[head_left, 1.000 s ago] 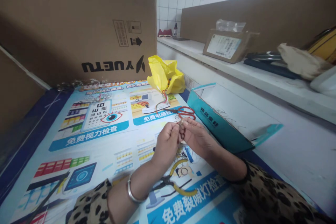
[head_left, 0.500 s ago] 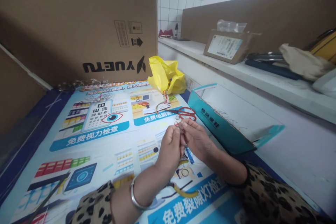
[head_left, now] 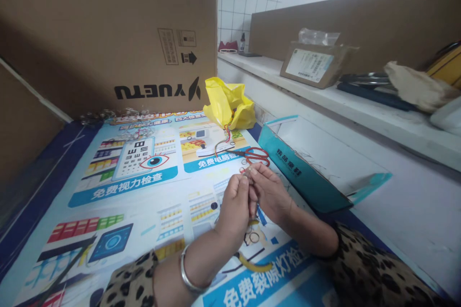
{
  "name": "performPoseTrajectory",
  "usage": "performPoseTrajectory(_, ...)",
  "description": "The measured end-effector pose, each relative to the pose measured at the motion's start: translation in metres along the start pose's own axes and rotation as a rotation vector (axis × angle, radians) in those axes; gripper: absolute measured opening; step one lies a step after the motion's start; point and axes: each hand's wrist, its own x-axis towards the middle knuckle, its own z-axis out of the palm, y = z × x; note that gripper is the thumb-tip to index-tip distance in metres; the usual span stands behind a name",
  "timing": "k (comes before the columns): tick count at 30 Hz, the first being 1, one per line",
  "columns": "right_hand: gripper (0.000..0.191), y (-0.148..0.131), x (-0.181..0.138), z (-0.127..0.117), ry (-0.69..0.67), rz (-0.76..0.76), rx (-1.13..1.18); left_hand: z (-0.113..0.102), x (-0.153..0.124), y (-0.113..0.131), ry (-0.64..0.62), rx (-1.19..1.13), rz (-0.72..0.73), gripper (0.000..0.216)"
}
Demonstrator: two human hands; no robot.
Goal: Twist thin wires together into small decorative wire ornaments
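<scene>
My left hand (head_left: 235, 202) and my right hand (head_left: 270, 192) meet above the printed table cover, fingertips pinched together. Whatever lies between them is too small to name. Just beyond the fingers is a pair of scissors (head_left: 257, 155) with red handles, blades pointing left. Behind it, thin coloured wires (head_left: 227, 135) trail out of a crumpled yellow plastic bag (head_left: 228, 103). Below my wrists lies a tool with yellow handles (head_left: 256, 265), partly hidden by my left arm. To the right stands a teal open box (head_left: 302, 168) with thin strands inside.
A large cardboard box (head_left: 108, 33) closes off the back left. Tangled shiny bits (head_left: 104, 116) lie at its foot. Along the right runs a white shelf (head_left: 273, 68) bearing a small brown box (head_left: 308, 64), dark items and a crumpled cloth (head_left: 418, 84).
Both hands stay pinched together in nearly the same spot, with only a slight shift of the fingers. The view has moved a touch; the other things lie as before.
</scene>
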Motion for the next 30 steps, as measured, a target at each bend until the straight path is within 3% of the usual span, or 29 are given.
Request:
performPoseTrajectory(25,0.024,0.0013,-0.0001,-0.0027,-0.019,-0.003,-0.037,0.0010,0.0000,-0.0013,0.009,-0.089,-0.041,0.039)
performPoseTrajectory(30,0.025,0.0014,0.0004,-0.0018,0.043,-0.035,0.018,0.0011,-0.0011,-0.0020,0.004,-0.118,-0.058,0.040)
